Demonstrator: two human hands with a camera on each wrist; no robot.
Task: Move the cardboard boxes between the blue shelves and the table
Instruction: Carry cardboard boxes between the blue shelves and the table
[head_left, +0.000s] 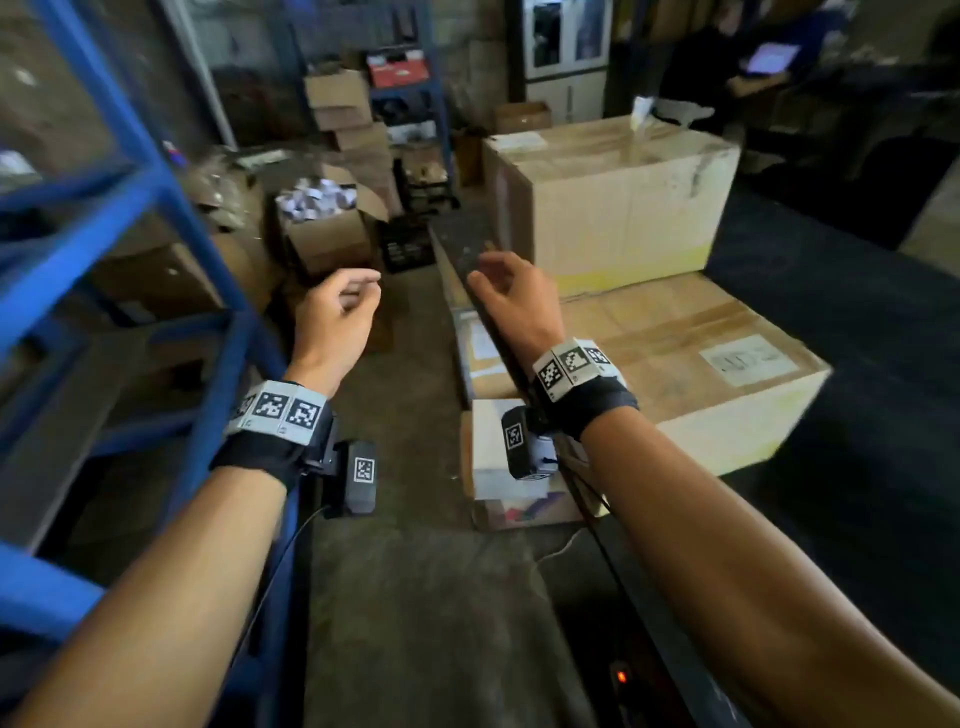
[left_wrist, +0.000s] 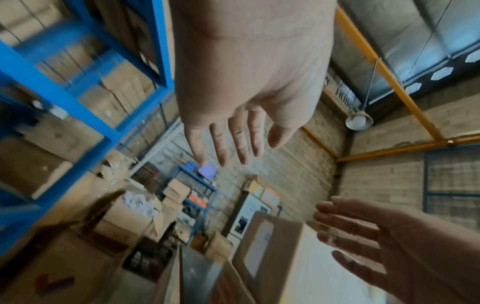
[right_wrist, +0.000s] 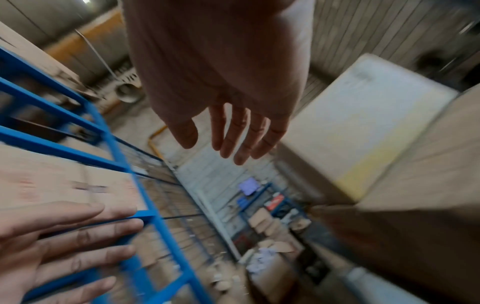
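Standing between rack and table, the person has the blue shelves (head_left: 156, 218) at nine o'clock and the dark table (head_left: 857, 322) at three o'clock. On that table the tall cardboard box (head_left: 623, 208) sits atop the flat cardboard box (head_left: 691, 364). Both hands are empty, fingers loosely spread: left hand (head_left: 337, 317) at eleven, right hand (head_left: 514, 306) at one. Best bet now: square up, take the tall box by opposite sides, low down.
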